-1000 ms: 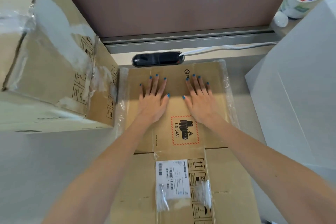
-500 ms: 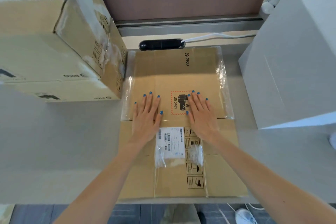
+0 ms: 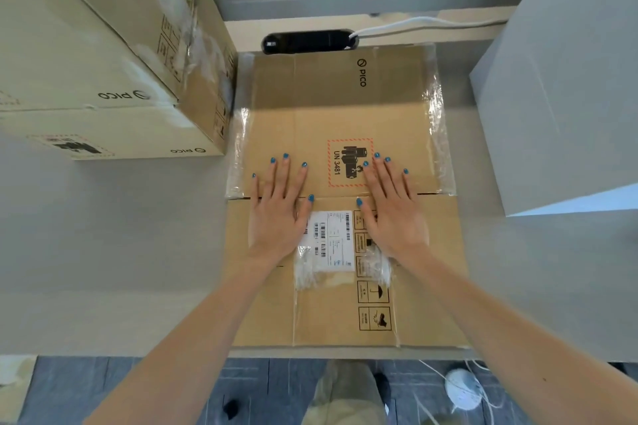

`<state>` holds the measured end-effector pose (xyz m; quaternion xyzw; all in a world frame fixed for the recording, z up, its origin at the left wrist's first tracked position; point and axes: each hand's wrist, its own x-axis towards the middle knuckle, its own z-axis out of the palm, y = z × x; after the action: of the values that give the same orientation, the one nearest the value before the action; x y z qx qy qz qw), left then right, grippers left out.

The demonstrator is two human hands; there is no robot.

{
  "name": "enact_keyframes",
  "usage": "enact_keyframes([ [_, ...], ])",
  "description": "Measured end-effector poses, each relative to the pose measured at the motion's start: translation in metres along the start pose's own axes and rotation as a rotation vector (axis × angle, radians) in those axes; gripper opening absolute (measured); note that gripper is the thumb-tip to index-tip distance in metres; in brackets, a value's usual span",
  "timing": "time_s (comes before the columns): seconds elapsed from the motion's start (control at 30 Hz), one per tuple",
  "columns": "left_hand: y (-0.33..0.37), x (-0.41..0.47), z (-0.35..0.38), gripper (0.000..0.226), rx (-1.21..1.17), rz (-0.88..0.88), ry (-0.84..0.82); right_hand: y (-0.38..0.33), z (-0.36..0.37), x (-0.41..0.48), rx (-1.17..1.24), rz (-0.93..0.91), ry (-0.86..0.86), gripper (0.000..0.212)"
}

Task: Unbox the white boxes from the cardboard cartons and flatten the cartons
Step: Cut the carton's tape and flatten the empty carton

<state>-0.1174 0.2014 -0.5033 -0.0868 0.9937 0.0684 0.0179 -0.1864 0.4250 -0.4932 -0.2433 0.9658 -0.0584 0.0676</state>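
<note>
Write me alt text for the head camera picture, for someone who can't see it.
Two bare hands, left hand and right hand, press palms-down on a flattened brown cardboard carton lying on a grey table. A stack of unflattened brown cardboard cartons stands to the left, a large white box to the right, and a black oblong device lies beyond the carton.

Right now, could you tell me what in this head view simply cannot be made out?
- Shipping label text: too small to read; left hand covers its corner.
- White box: cut off by the right edge.
- Stacked cartons: cut off at the left edge; contents hidden.
- Handling symbols: partly under right hand.
- Flattened carton underside: hidden.
</note>
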Motion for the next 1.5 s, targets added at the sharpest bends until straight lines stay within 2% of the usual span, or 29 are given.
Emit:
enact_keyframes([
  [0.13,0.001,0.000,-0.003,0.062,0.006,-0.007,-0.033,-0.001,-0.003,0.001,-0.004,0.004,-0.023,0.063],
  [0.2,0.000,0.004,-0.008,0.061,-0.019,-0.023,-0.100,-0.001,-0.005,0.005,-0.011,0.006,-0.062,0.063],
  [0.33,-0.003,0.010,-0.029,0.059,-0.222,-0.012,-0.261,0.002,-0.021,0.012,0.027,-0.023,-0.181,0.063],
  [0.4,-0.003,0.001,-0.034,0.059,-0.274,-0.013,-0.232,0.001,-0.030,0.008,0.045,-0.026,-0.204,0.062],
  [0.53,0.005,-0.045,-0.034,0.062,-0.249,-0.044,-0.198,-0.008,-0.031,-0.032,0.121,-0.026,-0.125,0.060],
  [0.77,0.003,-0.115,-0.009,0.067,-0.125,-0.017,-0.084,-0.014,-0.006,-0.108,0.104,-0.027,-0.060,0.064],
  [0.9,0.002,-0.120,-0.001,0.067,0.003,-0.001,-0.069,-0.011,0.006,-0.117,0.048,-0.031,-0.030,0.065],
  [1.17,0.003,-0.117,0.004,0.069,0.022,-0.011,-0.060,-0.012,0.010,-0.114,0.011,-0.016,0.003,0.065],
  [1.37,0.003,-0.114,-0.009,0.071,-0.090,-0.030,-0.124,-0.011,0.001,-0.110,0.025,-0.025,-0.064,0.067],
  [1.5,0.005,-0.096,-0.033,0.051,-0.318,-0.155,0.023,-0.006,-0.022,-0.095,0.163,-0.026,-0.037,0.059],
])
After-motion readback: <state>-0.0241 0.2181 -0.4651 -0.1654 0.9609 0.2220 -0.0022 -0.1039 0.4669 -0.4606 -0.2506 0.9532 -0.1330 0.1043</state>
